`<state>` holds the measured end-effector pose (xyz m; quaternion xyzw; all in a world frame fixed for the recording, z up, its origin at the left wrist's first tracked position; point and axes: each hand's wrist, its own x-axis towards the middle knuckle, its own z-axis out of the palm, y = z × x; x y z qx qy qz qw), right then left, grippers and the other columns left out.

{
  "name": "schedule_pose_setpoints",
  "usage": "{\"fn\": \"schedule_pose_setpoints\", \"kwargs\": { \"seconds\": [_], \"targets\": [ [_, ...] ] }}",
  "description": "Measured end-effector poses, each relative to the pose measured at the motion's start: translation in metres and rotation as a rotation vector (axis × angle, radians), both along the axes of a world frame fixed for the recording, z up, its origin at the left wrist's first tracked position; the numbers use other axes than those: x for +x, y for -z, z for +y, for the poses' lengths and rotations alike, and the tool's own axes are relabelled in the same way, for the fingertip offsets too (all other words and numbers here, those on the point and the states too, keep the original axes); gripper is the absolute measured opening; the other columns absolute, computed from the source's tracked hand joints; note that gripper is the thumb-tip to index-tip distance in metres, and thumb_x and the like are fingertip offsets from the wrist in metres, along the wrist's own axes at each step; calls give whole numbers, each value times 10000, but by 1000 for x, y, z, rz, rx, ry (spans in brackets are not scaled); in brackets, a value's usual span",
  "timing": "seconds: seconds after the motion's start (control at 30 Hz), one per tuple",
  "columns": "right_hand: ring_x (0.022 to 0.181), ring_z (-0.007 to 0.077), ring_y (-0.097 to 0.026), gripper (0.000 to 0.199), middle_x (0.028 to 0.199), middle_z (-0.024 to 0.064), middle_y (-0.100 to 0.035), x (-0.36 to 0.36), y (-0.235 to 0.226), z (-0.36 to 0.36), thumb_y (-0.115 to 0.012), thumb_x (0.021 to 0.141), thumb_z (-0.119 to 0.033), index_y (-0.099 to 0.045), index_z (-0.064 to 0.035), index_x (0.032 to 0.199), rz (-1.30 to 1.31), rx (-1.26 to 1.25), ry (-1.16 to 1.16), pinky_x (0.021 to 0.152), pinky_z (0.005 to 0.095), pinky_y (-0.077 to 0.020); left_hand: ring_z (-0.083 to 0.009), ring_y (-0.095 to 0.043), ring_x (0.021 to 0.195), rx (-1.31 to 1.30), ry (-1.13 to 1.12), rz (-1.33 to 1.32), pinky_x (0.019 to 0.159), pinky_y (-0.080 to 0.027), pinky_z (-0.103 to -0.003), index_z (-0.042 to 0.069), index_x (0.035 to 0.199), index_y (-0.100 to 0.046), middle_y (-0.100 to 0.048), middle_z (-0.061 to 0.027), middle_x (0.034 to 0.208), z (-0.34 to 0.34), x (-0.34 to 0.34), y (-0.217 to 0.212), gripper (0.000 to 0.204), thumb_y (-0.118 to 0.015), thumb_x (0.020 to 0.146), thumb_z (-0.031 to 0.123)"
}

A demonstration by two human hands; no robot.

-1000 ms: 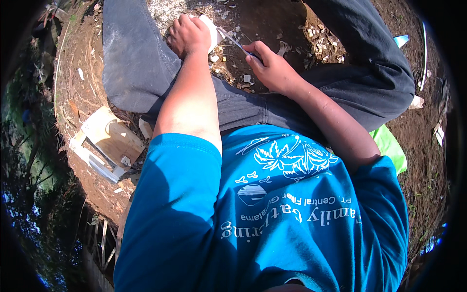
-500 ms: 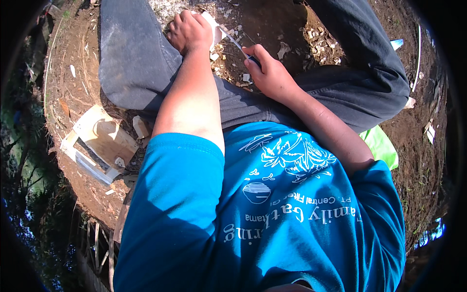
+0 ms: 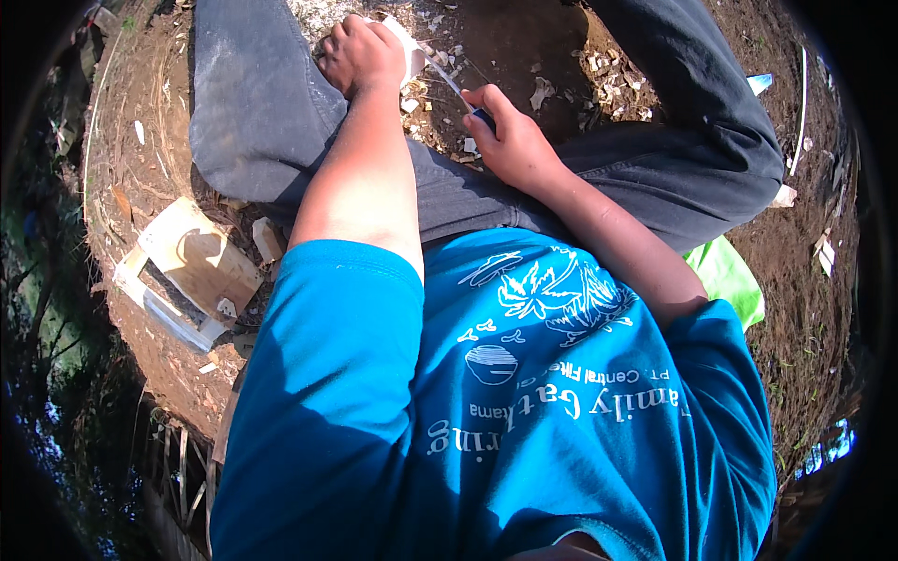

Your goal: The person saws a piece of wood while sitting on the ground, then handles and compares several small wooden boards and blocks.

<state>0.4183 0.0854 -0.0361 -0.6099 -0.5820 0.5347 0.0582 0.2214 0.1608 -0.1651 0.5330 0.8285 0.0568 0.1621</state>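
At the top of the view my left hand [image 3: 360, 56] is closed over a pale white piece [image 3: 409, 51], its fingers curled and its knuckles up. Most of that piece lies under the hand, so I cannot tell its full shape. My right hand [image 3: 510, 140], to the right and a little nearer, is closed round the blue handle of a thin-bladed tool [image 3: 446, 77]. The narrow blade slants up and left, its far end at or close to the white piece's right edge; I cannot tell whether they touch.
Pale chips [image 3: 613, 79] litter the brown soil between my bent legs in dark trousers [image 3: 257, 112]. A wooden board [image 3: 196, 248] and a grey-edged frame piece lie at my left. Bright green cloth [image 3: 734, 280] shows by my right elbow, and a thin white strip [image 3: 802, 112] lies at far right.
Both hands sit very slightly further left in the picture, as the view shifts a little. The grip on the white piece and on the tool stays the same.
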Motion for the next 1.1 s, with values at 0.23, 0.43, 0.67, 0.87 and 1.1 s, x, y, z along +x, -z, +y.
{"fn": "schedule_pose_setpoints", "kwargs": {
  "seconds": [0.23, 0.43, 0.67, 0.87, 1.1],
  "targets": [
    [559, 210, -614, 368, 932, 155, -705, 1, -18, 27, -584, 1024, -279, -544, -87, 1336, 78, -529, 185, 605, 379, -516, -361, -588, 1196, -7, -16, 41, 1006, -458, -505, 48, 1124, -644, -657, -155, 1234, -2, -3, 0, 379, -416, 975, 311],
    [1088, 263, -681, 316, 1177, 191, -689, 2, -8, 14, -591, 1039, -209, -552, -48, 1309, 34, -181, 58, 940, 385, -501, -360, -593, 1192, -57, -31, 55, 1019, -446, -494, 62, 1140, -639, -654, -153, 1245, 0, 1, -5, 380, -417, 974, 321],
    [756, 287, -714, 372, 953, 188, -703, -13, -7, 35, -581, 1015, -274, -538, -70, 1324, 188, -517, 259, 640, 416, -555, -371, -605, 1168, -38, -50, 58, 985, -469, -502, 63, 1120, -646, -662, -156, 1224, 6, 0, -2, 380, -415, 977, 328],
    [708, 221, -662, 370, 901, 142, -666, 1, -16, 37, -567, 1034, -287, -554, -91, 1348, 61, -354, 99, 673, 361, -537, -358, -604, 1149, -33, -62, 53, 988, -454, -489, 65, 1112, -635, -660, -154, 1206, 7, -2, -1, 348, -439, 963, 311],
    [707, 210, -593, 329, 880, 131, -647, 1, 9, 20, -603, 1030, -255, -585, -80, 1308, 69, -124, 97, 657, 357, -482, -345, -609, 1172, -101, -39, 92, 966, -483, -497, 65, 1145, -626, -653, -150, 1237, 7, 0, -7, 374, -409, 980, 322]
  ]
}}
